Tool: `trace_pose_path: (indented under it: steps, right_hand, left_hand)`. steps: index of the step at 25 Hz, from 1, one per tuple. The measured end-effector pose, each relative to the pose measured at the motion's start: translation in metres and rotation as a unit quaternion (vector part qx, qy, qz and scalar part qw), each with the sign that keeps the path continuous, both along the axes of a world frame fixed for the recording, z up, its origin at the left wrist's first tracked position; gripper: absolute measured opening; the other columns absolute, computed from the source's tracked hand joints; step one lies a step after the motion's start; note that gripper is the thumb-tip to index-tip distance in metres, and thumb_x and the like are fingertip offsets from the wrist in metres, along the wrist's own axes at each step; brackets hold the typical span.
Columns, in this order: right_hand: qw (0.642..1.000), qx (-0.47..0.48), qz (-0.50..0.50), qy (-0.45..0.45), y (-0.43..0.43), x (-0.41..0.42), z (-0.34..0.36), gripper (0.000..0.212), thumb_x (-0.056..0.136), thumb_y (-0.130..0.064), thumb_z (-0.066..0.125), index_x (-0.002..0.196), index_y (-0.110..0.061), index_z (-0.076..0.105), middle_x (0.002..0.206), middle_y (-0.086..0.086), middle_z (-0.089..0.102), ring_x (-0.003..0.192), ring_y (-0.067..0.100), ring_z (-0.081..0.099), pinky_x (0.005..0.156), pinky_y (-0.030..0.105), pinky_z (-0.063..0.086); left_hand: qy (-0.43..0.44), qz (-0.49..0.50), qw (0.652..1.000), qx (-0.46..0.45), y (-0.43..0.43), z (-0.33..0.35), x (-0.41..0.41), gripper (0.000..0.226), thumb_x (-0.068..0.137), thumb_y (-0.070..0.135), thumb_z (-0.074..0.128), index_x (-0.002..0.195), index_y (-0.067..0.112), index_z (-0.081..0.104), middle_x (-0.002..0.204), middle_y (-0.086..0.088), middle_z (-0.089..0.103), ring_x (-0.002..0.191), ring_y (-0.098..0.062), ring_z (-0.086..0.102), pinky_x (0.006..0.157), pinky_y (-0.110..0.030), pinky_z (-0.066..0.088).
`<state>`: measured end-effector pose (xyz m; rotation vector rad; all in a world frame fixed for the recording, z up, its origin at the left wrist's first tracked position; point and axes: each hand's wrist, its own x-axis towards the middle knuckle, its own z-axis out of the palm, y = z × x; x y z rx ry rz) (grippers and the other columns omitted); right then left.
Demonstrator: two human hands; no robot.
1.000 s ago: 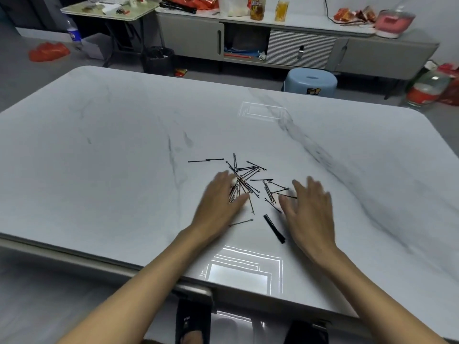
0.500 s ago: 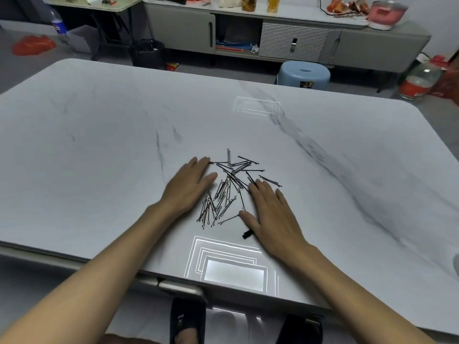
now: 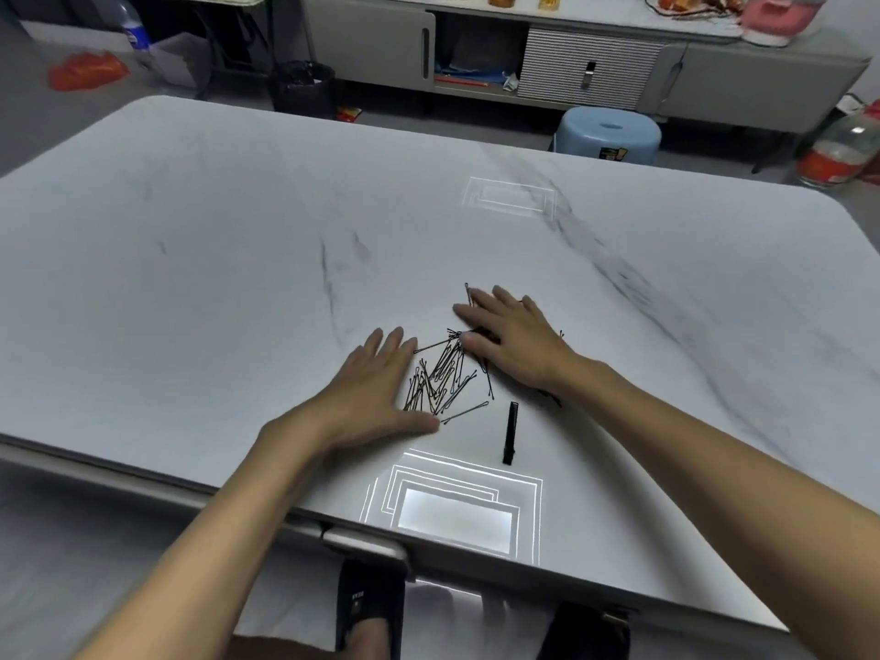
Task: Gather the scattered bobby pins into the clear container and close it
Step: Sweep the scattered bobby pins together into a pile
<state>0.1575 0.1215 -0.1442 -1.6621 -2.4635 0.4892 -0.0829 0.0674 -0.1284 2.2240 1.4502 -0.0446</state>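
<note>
A loose pile of thin black bobby pins (image 3: pixel 440 376) lies on the white marble table (image 3: pixel 190 288), between my two hands. My left hand (image 3: pixel 376 390) lies flat with fingers spread, its thumb side touching the pile's left edge. My right hand (image 3: pixel 516 340) lies flat over the pile's upper right part and hides some pins; a few stick out past its fingertips and under its wrist. A wider black hair clip (image 3: pixel 509 433) lies alone, nearer me and to the right of the pile. No clear container shows anywhere in the view.
Bright rectangular light reflections sit on the tabletop near the front edge (image 3: pixel 455 514) and farther back (image 3: pixel 509 197). Beyond the table stand a blue stool (image 3: pixel 607 138), a black bin (image 3: pixel 302 88) and a long grey cabinet (image 3: pixel 571 54). My feet in dark slippers (image 3: pixel 369 607) show below the table's edge.
My right hand has slid away from me and to the right, uncovering the black clip. My left hand has pulled back toward me along the pile's left side. The pins lie bunched tighter.
</note>
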Motion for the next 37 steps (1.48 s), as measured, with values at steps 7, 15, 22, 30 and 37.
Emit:
trace_pose_path:
  steps: [7, 15, 22, 30, 37]
  right_hand:
    - [0.99, 0.072, -0.1, 0.065, -0.049, 0.029, 0.006, 0.047, 0.097, -0.051, 0.036, 0.136, -0.028, 0.047, 0.144, 0.0, 0.047, 0.139, 0.019, 0.033, 0.115, 0.048, 0.021]
    - [0.99, -0.022, -0.062, 0.122, -0.085, 0.005, 0.006, 0.084, 0.086, -0.073, 0.036, 0.153, -0.026, 0.019, 0.163, -0.006, 0.005, 0.148, 0.007, 0.0, 0.12, 0.029, 0.005]
    - [0.998, 0.025, -0.017, -0.06, -0.125, 0.024, -0.004, 0.088, 0.083, -0.082, 0.02, 0.152, -0.036, -0.008, 0.162, -0.003, -0.017, 0.146, 0.012, -0.023, 0.12, 0.035, -0.004]
    - [0.997, 0.012, -0.059, 0.043, -0.103, 0.018, 0.012, 0.073, 0.093, -0.053, 0.046, 0.153, -0.026, 0.017, 0.162, -0.001, 0.011, 0.149, 0.012, 0.003, 0.121, 0.033, 0.001]
    - [0.956, 0.096, -0.27, -0.062, -0.182, 0.139, 0.081, 0.051, 0.084, -0.035, 0.064, 0.131, -0.02, 0.055, 0.14, 0.006, 0.05, 0.128, 0.027, 0.044, 0.107, 0.036, 0.031]
  left_hand:
    - [0.031, -0.056, 0.995, 0.079, -0.009, -0.015, 0.001, 0.107, 0.076, 0.083, 0.026, 0.152, 0.018, -0.014, 0.161, 0.001, -0.018, 0.144, -0.012, -0.024, 0.117, -0.033, -0.011]
    - [-0.034, -0.052, 0.994, 0.095, 0.005, -0.02, 0.033, 0.081, 0.091, 0.069, 0.022, 0.154, 0.024, 0.0, 0.162, 0.008, -0.005, 0.148, -0.011, -0.012, 0.118, -0.032, -0.008]
    - [-0.082, 0.041, 0.989, 0.114, 0.06, -0.009, 0.032, 0.065, 0.099, 0.051, 0.033, 0.153, 0.018, 0.019, 0.161, -0.006, 0.017, 0.148, -0.024, 0.009, 0.118, -0.039, 0.008]
    - [-0.14, 0.043, 0.985, 0.09, 0.014, -0.005, 0.052, 0.068, 0.095, 0.05, 0.046, 0.15, 0.016, 0.026, 0.156, 0.0, 0.029, 0.145, -0.021, 0.018, 0.116, -0.034, 0.015]
    - [-0.203, 0.018, 0.978, 0.048, -0.035, 0.048, 0.119, 0.052, 0.09, 0.039, 0.06, 0.135, 0.015, 0.05, 0.138, 0.0, 0.051, 0.129, -0.017, 0.043, 0.1, -0.023, 0.03]
